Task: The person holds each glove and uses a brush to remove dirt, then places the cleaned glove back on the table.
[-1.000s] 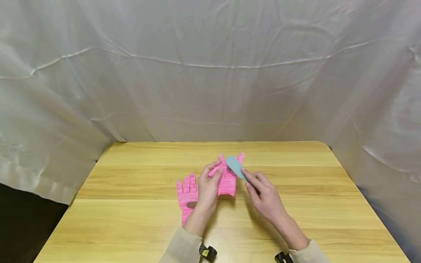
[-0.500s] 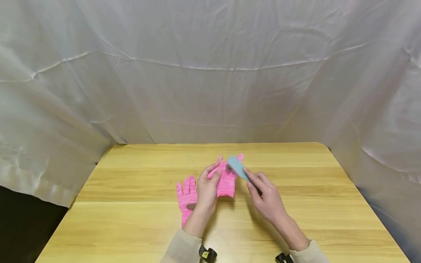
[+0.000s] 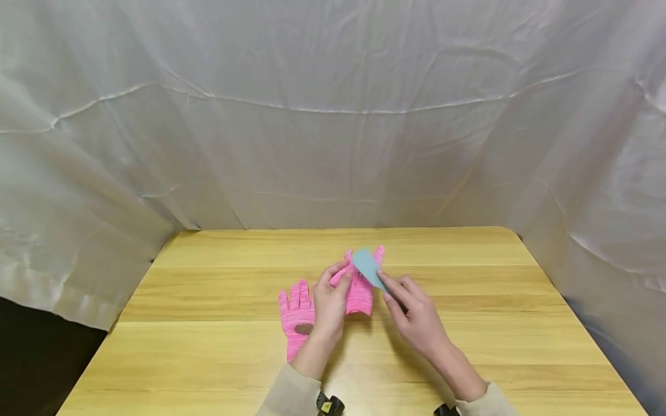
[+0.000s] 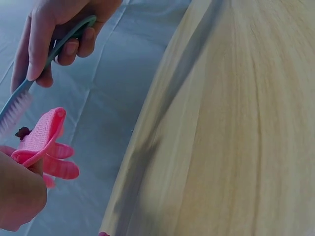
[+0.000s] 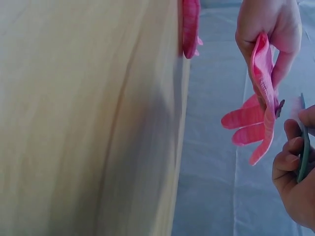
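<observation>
My left hand (image 3: 329, 303) grips a pink knitted glove (image 3: 359, 299) between thumb and fingers, raised above the table. In my right hand (image 3: 420, 320) is a blue-green brush (image 3: 366, 267), held by its handle with the forefinger along its back. Its pale bristles (image 4: 15, 114) face the glove; both wrist views show a small gap between them. A dark brown lump (image 4: 22, 132) sticks out from the held glove's surface. To the left of my left hand, a second pink glove (image 3: 295, 315) lies flat, partly hidden by that hand, with a brown patch (image 3: 303, 329) on it.
The gloves and hands are over a light wood-grain table (image 3: 208, 358). Pale grey cloth (image 3: 333, 144) hangs behind it and along both sides. A dark area (image 3: 36, 358) lies beyond the table's left edge.
The brush head has shifted slightly left over the held glove, and its bristles have turned out of the head view. The left hand with its glove stays almost in place.
</observation>
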`<state>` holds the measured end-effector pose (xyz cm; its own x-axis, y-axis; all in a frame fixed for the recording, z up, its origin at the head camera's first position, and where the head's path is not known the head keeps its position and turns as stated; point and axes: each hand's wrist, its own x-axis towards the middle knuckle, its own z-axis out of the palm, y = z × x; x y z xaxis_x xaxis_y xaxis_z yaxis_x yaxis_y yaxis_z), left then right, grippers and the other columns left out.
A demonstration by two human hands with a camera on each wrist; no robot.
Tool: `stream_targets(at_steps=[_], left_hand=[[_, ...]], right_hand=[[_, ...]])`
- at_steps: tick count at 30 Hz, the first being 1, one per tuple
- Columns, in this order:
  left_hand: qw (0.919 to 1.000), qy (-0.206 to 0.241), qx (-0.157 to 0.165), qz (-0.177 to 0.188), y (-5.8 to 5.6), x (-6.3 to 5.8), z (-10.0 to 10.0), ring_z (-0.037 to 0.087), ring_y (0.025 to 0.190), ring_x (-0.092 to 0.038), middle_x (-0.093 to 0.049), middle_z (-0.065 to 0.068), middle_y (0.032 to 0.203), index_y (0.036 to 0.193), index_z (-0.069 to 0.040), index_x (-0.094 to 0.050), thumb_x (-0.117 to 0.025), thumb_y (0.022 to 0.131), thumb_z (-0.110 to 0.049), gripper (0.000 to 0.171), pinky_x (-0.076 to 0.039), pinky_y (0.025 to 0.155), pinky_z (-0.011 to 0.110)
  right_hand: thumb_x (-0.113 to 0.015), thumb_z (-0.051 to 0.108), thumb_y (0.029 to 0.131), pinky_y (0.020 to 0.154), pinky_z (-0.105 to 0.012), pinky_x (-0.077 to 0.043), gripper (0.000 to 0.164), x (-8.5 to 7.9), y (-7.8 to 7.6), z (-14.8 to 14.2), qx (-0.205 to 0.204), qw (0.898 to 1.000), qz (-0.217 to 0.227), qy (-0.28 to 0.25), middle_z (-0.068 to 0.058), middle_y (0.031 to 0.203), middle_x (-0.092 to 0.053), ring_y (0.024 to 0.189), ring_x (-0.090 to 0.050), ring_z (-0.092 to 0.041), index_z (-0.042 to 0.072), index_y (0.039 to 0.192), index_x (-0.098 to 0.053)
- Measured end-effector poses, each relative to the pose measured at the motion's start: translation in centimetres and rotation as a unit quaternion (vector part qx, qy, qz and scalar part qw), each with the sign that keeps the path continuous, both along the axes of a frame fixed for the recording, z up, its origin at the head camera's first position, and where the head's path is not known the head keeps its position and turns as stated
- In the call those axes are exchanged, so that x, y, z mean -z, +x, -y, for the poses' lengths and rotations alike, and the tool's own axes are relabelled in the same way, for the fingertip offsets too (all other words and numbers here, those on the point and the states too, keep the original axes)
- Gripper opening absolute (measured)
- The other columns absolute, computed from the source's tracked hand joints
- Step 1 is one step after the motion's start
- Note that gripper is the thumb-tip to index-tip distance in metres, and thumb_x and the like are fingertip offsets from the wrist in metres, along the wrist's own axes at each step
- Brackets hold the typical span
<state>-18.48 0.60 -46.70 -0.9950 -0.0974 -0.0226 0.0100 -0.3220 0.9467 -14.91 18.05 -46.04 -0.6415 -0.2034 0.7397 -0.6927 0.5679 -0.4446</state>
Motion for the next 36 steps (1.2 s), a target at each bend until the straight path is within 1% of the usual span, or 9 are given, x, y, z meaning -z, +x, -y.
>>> stream_targets(at_steps=[3, 10, 15, 19, 21, 25, 31, 35, 36], left_hand=[[1.0, 0.006, -0.004, -0.004, 0.06, -0.04, -0.1, 0.008, 0.095, -0.068, -0.072, 0.013, 0.126, 0.129, -0.004, -0.068, -0.064, 0.101, -0.007, 0.028, -0.057, 0.082, 0.02], [0.9999, 0.003, -0.011, 0.003, 0.09, -0.19, 0.0, 0.006, 0.085, -0.067, -0.073, 0.013, 0.125, 0.129, -0.006, -0.069, -0.065, 0.1, -0.006, 0.029, -0.057, 0.077, 0.019], [0.9998, 0.007, -0.011, 0.014, 0.04, -0.29, 0.16, 0.004, 0.074, -0.055, -0.068, 0.013, 0.131, 0.13, -0.007, -0.069, -0.064, 0.101, -0.007, 0.03, -0.052, 0.069, 0.016], [0.9998, 0.007, -0.009, 0.019, -0.05, -0.37, 0.29, 0.003, 0.068, -0.05, -0.064, 0.012, 0.134, 0.131, -0.007, -0.068, -0.064, 0.101, -0.007, 0.03, -0.051, 0.067, 0.016], [0.9997, 0.007, -0.01, 0.021, -0.08, -0.42, 0.34, 0.003, 0.065, -0.047, -0.066, 0.012, 0.128, 0.131, -0.008, -0.068, -0.064, 0.102, -0.008, 0.03, -0.05, 0.064, 0.016], [0.9995, 0.015, -0.016, 0.023, -0.19, -0.55, 0.41, 0.002, 0.062, -0.048, -0.067, 0.01, 0.115, 0.131, -0.007, -0.067, -0.063, 0.101, -0.007, 0.03, -0.05, 0.061, 0.016], [0.9993, 0.016, -0.018, 0.028, -0.27, -0.58, 0.42, 0.002, 0.059, -0.043, -0.065, 0.007, 0.117, 0.13, -0.008, -0.068, -0.064, 0.101, -0.008, 0.03, -0.047, 0.058, 0.016], [0.9992, 0.018, -0.021, 0.03, -0.19, -0.56, 0.39, 0.002, 0.058, -0.043, -0.065, 0.006, 0.105, 0.13, -0.008, -0.069, -0.065, 0.1, -0.007, 0.03, -0.046, 0.056, 0.016], [0.9992, 0.017, -0.022, 0.031, -0.19, -0.51, 0.38, 0.002, 0.057, -0.042, -0.064, 0.005, 0.105, 0.129, -0.008, -0.069, -0.066, 0.1, -0.007, 0.03, -0.045, 0.055, 0.016]], right_hand=[[-0.074, -0.012, 0.086, 0.059, -0.01, -0.04, 0.055, 0.14, 0.08, 0.13, -0.001, 1.0, 0.006, 0.01, -0.004, 0.103, -0.067, 0.071, -0.046, -0.004, 0.002, 0.138, -0.066], [-0.074, -0.01, 0.088, 0.061, -0.011, -0.041, 0.055, 0.66, 0.21, 0.09, 0.012, 0.999, 0.032, 0.023, -0.004, 0.106, -0.068, 0.073, -0.048, -0.004, 0.004, 0.14, -0.065], [-0.073, -0.008, 0.089, 0.059, -0.016, -0.044, 0.054, 0.79, 0.18, -0.03, 0.022, 0.998, 0.043, 0.029, -0.005, 0.105, -0.068, 0.072, -0.047, -0.004, 0.005, 0.141, -0.064], [-0.073, -0.008, 0.089, 0.057, -0.018, -0.044, 0.053, 0.72, 0.09, -0.14, 0.029, 0.998, 0.043, 0.033, -0.006, 0.104, -0.067, 0.071, -0.047, -0.004, 0.004, 0.141, -0.064], [-0.073, -0.008, 0.09, 0.058, -0.018, -0.044, 0.053, 0.64, 0.06, -0.23, 0.032, 0.998, 0.044, 0.033, -0.006, 0.104, -0.067, 0.072, -0.047, -0.005, 0.004, 0.141, -0.064], [-0.071, -0.008, 0.091, 0.058, -0.018, -0.044, 0.053, 0.57, 0.04, -0.43, 0.033, 0.998, 0.055, 0.022, -0.006, 0.105, -0.067, 0.072, -0.047, -0.005, 0.004, 0.141, -0.064], [-0.07, -0.008, 0.093, 0.058, -0.017, -0.042, 0.052, 0.62, 0.01, -0.56, 0.031, 0.997, 0.063, 0.013, -0.004, 0.104, -0.066, 0.072, -0.046, -0.005, 0.006, 0.143, -0.063], [-0.068, -0.009, 0.094, 0.057, -0.015, -0.041, 0.053, 0.56, 0.05, -0.53, 0.023, 0.998, 0.062, -0.01, -0.002, 0.102, -0.064, 0.071, -0.045, -0.004, 0.006, 0.144, -0.062], [-0.067, -0.01, 0.094, 0.057, -0.014, -0.04, 0.053, 0.54, 0.06, -0.53, 0.02, 0.998, 0.06, -0.018, -0.002, 0.101, -0.063, 0.071, -0.045, -0.004, 0.006, 0.145, -0.061]])
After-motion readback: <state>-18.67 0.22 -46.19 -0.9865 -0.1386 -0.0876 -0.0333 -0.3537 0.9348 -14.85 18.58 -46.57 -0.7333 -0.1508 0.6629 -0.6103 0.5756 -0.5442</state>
